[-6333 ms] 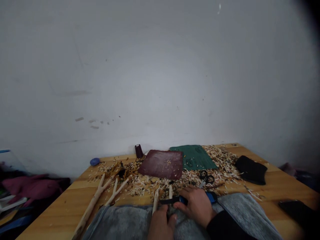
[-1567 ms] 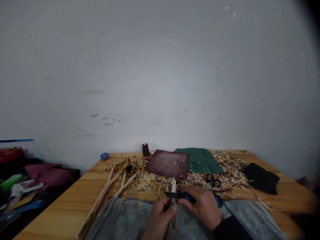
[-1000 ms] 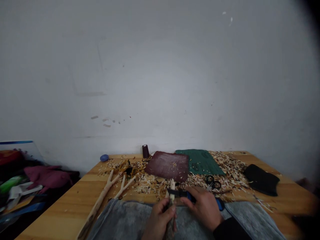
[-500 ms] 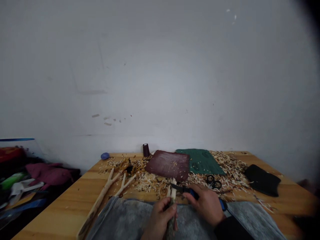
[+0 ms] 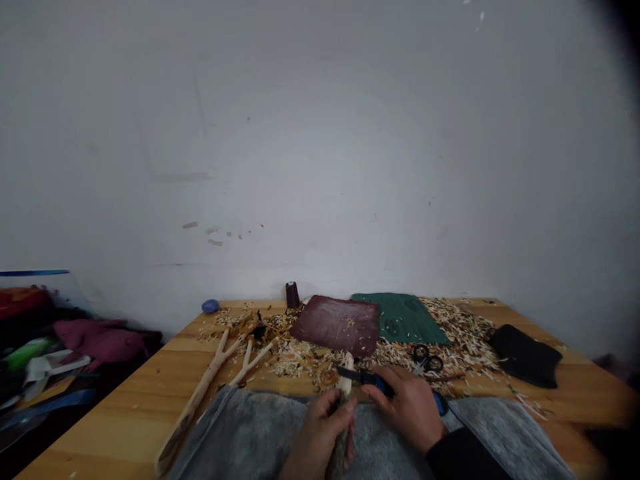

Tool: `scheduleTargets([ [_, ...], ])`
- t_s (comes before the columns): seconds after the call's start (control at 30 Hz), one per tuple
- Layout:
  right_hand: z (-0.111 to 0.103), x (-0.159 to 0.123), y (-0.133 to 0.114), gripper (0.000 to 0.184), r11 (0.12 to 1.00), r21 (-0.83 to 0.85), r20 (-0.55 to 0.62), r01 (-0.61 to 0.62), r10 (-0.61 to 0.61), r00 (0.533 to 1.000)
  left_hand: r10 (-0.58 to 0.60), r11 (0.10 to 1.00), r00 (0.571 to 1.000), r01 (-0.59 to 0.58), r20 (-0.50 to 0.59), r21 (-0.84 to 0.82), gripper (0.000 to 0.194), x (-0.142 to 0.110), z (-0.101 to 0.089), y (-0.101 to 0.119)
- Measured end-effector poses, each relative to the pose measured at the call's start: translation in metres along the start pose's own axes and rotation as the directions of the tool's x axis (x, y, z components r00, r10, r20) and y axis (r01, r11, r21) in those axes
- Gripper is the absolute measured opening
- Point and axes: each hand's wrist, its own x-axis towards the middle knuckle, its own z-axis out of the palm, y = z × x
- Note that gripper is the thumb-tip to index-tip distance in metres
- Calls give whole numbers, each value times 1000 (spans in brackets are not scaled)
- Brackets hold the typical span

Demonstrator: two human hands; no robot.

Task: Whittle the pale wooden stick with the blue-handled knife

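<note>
A stiff, light, pale peeled wooden stick [image 5: 345,383] stands almost upright, closed in the left grip [image 5: 320,433] and best held low on its shaft. Just right of it, the right grip [image 5: 403,408] closes on a black-bladed, blue-handled knife [image 5: 373,378]. Beyond both grips, pale wood shavings [image 5: 305,360] cover the wooden bench [image 5: 120,427]

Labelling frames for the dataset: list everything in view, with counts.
table: 1, light wood, centre
forked branches: 2, pale, table left
spool: 1, dark maroon, far edge
blue lump: 1, blue, far left corner
leather sheet: 1, dark red, back centre
mat: 1, green, right of sheet
scissors: 1, black, on shavings
black piece: 1, black, table right
wood shavings: many, pale, back of table
cloth: 1, grey, near edge
stick: 1, pale, left hand
knife: 1, blue and black, right hand
left hand: 1, on stick
right hand: 1, on knife
</note>
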Motion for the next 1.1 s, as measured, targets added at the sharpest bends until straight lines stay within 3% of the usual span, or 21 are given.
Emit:
scheduleTargets([
  [0.17, -3, 2, 24, 51, 988, -63, -57, -138, 134, 989, -38, 988, 999, 43, 37, -150, 43, 6, -2, -9],
  [0.4, -4, 0, -9, 45, 993, 73, 34, 89, -91, 995, -19, 986, 1000, 19, 1, -163, 39, 2, 0, -6],
  [0.63, -4, 3, 21, 52, 990, -63, -75, -125, 120, 990, -50, 985, 999, 49, -6, -163, 37, 0, 1, -3],
  [0.73, -7, 4, 16, 46, 998, -19, -35, -62, 61, 998, -21, 991, 1000, 22, 13, -134, 38, 1, 1, -5],
  [0.9, -9, 0, -20, 43, 981, 135, 89, 142, -155, 984, -15, 997, 997, 9, -71, -74, 42, 0, 0, -5],
  [1.0, -7, 0, -19, 46, 985, 121, 88, 121, -132, 987, -13, 999, 997, 9, -75, -46, 44, 0, -2, -4],
  [1.1, -4, 1, -1, 50, 999, 38, 54, 34, -36, 998, 6, 999, 999, -8, -42, -45, 40, 0, -2, -1],
])
